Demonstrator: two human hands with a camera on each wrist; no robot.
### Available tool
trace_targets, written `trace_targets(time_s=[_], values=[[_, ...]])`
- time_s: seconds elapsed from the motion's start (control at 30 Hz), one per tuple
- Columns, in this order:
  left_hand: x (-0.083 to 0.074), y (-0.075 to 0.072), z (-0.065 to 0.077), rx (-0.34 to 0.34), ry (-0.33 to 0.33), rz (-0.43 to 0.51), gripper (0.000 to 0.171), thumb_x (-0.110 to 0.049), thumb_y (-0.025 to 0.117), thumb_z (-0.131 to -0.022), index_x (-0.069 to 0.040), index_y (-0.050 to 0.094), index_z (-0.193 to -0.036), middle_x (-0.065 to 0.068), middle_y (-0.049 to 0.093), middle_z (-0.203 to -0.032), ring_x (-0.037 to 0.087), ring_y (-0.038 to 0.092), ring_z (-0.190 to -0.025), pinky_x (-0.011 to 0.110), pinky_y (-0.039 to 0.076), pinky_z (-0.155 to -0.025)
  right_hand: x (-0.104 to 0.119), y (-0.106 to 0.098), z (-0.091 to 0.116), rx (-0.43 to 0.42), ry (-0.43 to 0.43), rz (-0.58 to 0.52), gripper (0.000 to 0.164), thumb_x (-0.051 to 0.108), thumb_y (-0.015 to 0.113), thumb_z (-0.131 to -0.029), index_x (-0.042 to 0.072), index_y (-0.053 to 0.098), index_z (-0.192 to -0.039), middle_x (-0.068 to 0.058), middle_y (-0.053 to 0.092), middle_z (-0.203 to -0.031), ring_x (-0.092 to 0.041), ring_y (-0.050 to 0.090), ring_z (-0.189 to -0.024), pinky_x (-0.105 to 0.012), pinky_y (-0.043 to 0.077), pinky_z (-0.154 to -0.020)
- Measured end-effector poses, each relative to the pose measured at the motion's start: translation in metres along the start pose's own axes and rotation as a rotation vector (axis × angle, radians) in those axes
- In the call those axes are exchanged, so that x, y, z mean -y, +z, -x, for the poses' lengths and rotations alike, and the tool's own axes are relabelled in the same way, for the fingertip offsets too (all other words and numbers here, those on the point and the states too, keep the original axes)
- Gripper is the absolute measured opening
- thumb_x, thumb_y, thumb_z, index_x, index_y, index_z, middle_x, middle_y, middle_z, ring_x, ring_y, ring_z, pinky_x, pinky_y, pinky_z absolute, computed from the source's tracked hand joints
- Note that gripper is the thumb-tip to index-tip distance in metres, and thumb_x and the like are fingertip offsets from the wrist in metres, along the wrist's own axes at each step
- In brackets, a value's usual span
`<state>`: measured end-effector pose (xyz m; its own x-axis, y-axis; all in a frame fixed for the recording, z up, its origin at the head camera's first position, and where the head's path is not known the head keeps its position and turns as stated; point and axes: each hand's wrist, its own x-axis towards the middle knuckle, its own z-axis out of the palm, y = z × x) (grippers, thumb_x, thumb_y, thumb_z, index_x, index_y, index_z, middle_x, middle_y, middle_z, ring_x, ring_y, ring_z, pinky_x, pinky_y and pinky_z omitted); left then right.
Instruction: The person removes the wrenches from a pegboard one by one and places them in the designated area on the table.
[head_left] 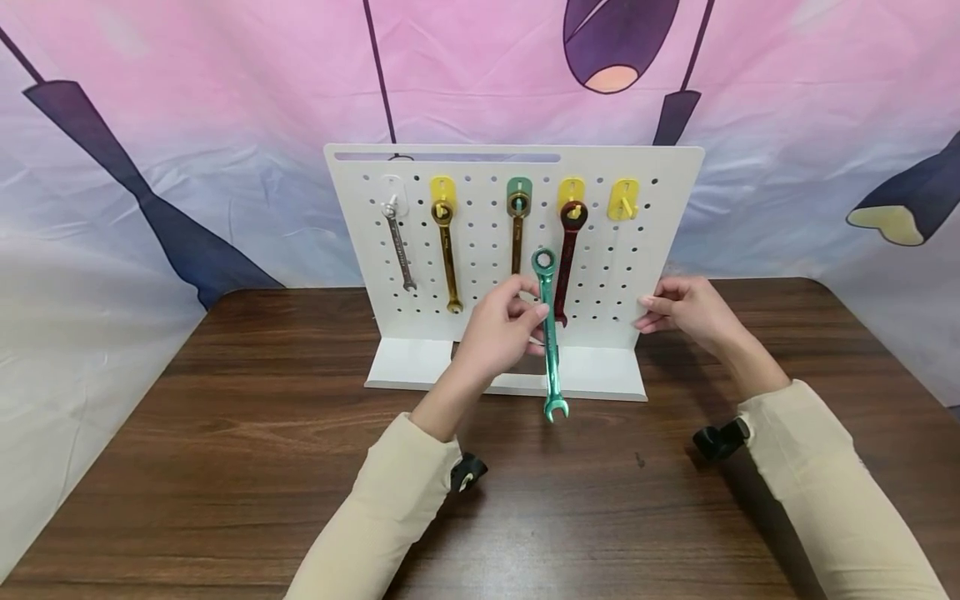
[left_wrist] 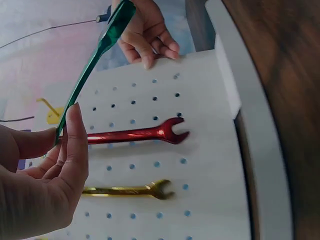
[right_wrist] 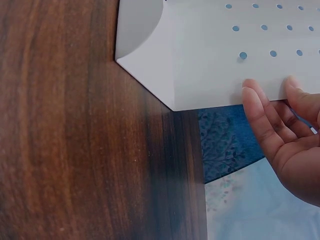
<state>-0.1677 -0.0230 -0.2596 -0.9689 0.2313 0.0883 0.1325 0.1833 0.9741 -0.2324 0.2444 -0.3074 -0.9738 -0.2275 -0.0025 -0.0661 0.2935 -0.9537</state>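
My left hand (head_left: pixel 504 329) pinches a green ratcheting combination wrench (head_left: pixel 550 333) between thumb and fingers. The wrench hangs in front of a white pegboard (head_left: pixel 600 267), ring end up and open end down. In the left wrist view, the same green wrench (left_wrist: pixel 90 65) slants up from the left hand (left_wrist: pixel 55 165). At the board's right edge is my right hand (head_left: pixel 693 312), thumb and fingertips holding that edge. A red wrench (head_left: pixel 566 258) hangs just behind the green one. The rightmost yellow hook (head_left: pixel 624 200) carries no wrench.
Further left hang a brown-gold wrench (head_left: pixel 517 233), partly hidden by the left hand, a gold wrench (head_left: pixel 448 258) and a small silver wrench (head_left: pixel 400 250). The board's white base (head_left: pixel 408 362) stands on a dark wooden table (head_left: pixel 262 417). A printed cloth (head_left: pixel 247 100) hangs behind.
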Motion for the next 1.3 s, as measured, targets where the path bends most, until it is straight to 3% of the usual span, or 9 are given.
trace_targets(time_s=[0.27,0.6,0.83,1.1,1.3], values=[[0.018,-0.008,0.010,-0.044,-0.060,0.031,0.010,-0.001,0.052,-0.091,-0.001,0.052,-0.101,0.013,0.059,-0.071,0.017,0.059,-0.059,0.035,0.058,-0.059,0.000,-0.001,0.000,-0.008,0.000,-0.012,0.025,0.006,0.055,-0.091,-0.019,0.050,-0.093,-0.008,0.063,-0.082,-0.018,0.067,-0.070,-0.037,0.056,-0.072],[0.043,-0.023,0.017,-0.048,-0.172,0.040,0.007,0.001,0.049,-0.092,0.001,0.049,-0.099,0.010,0.056,-0.067,0.016,0.058,-0.059,0.034,0.058,-0.059,-0.001,0.000,-0.001,-0.011,0.003,0.000,0.025,0.006,0.054,-0.091,-0.019,0.050,-0.093,-0.007,0.063,-0.083,-0.017,0.066,-0.070,-0.038,0.056,-0.072],[0.057,-0.032,0.024,0.023,-0.251,-0.005,0.006,0.003,0.045,-0.093,0.003,0.046,-0.099,0.012,0.054,-0.071,0.018,0.057,-0.060,0.034,0.057,-0.059,0.000,0.000,-0.001,-0.004,0.002,0.001,0.025,0.006,0.055,-0.091,-0.019,0.050,-0.093,-0.008,0.064,-0.082,-0.018,0.066,-0.070,-0.038,0.056,-0.072],[0.064,-0.037,0.031,0.157,-0.329,-0.067,0.006,0.003,0.045,-0.093,0.004,0.043,-0.100,0.013,0.054,-0.072,0.018,0.058,-0.059,0.034,0.057,-0.058,0.001,0.000,0.000,-0.004,0.001,-0.009,0.025,0.006,0.055,-0.091,-0.019,0.049,-0.093,-0.007,0.065,-0.081,-0.018,0.067,-0.070,-0.036,0.056,-0.071],[0.067,-0.041,0.037,0.218,-0.364,-0.104,0.005,0.004,0.045,-0.093,0.004,0.041,-0.097,0.014,0.054,-0.073,0.017,0.058,-0.056,0.034,0.057,-0.057,0.001,0.001,-0.001,-0.006,0.004,0.002,0.026,0.007,0.054,-0.091,-0.019,0.049,-0.094,-0.007,0.063,-0.083,-0.017,0.066,-0.071,-0.035,0.056,-0.071]])
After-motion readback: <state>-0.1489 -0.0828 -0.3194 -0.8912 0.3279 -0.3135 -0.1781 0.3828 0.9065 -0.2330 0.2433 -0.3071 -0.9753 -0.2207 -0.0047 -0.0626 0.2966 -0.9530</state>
